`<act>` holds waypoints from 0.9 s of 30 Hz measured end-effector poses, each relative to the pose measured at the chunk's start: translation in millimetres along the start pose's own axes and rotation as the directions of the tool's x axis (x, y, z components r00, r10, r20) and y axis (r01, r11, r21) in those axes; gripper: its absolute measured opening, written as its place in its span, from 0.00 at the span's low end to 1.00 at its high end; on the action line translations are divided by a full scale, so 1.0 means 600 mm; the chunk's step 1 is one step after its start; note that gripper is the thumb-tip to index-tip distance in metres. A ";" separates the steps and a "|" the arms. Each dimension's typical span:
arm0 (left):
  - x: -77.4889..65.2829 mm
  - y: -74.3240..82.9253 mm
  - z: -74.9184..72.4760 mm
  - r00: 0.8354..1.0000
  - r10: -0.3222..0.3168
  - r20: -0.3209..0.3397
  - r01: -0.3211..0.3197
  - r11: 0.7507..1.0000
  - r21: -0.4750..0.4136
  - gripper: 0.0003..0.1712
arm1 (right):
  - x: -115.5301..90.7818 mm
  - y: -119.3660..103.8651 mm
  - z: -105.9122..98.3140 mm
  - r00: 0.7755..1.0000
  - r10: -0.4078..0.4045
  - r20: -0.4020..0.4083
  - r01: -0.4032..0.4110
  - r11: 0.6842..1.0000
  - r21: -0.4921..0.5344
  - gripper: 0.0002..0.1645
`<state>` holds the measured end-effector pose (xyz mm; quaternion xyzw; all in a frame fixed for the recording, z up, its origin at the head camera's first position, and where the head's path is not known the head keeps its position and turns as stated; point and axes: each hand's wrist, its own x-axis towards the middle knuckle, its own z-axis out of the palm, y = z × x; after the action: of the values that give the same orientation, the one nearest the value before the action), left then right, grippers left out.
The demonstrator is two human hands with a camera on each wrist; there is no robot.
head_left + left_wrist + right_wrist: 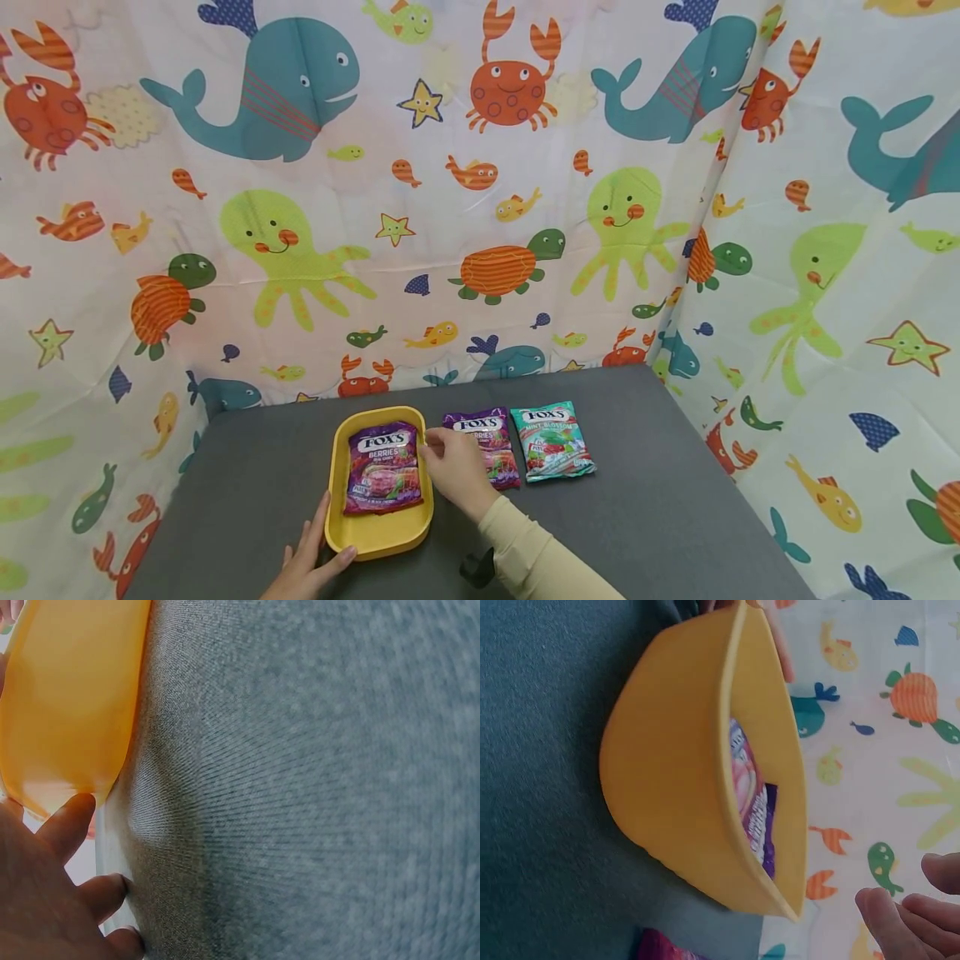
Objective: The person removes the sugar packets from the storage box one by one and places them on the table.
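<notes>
A yellow plastic box (378,529) sits on the table with a purple bag of Fox's Berries candy (382,475) lying inside it, label up. My left hand (303,567) rests against the box's near left corner, thumb at the front wall and fingers spread along the side. In the left wrist view its fingers (69,825) reach out at the box's wall. At the right rim hovers my right hand (459,471), overlapping a second purple Berries bag (498,462) in the head view. Loosely bent, its fingers (889,922) hold nothing in the right wrist view.
A green-and-white bag of Fox's Mint Blossom candy (553,442) lies right of the second purple bag. Beneath everything is a dark grey table (645,517). A curtain (450,317) printed with sea animals stands behind the table and along its sides.
</notes>
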<state>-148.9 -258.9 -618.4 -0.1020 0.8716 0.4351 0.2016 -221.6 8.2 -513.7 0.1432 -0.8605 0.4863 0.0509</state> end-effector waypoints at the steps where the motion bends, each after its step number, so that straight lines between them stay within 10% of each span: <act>1: 0.000 0.000 0.000 1.000 0.001 0.000 -0.001 1.000 0.002 0.65 | 0.000 0.000 0.003 1.000 0.004 0.011 -0.004 1.000 0.005 0.16; 27: 0.002 -0.003 -0.002 1.000 0.015 0.017 -0.015 1.000 0.002 0.62 | -0.001 -0.002 0.085 0.964 0.134 0.229 -0.107 0.986 -0.127 0.36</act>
<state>-149.6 -261.0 -619.7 -0.0914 0.8710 0.4365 0.2058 -217.8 -35.7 -539.5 0.1444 -0.8938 0.4182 -0.0735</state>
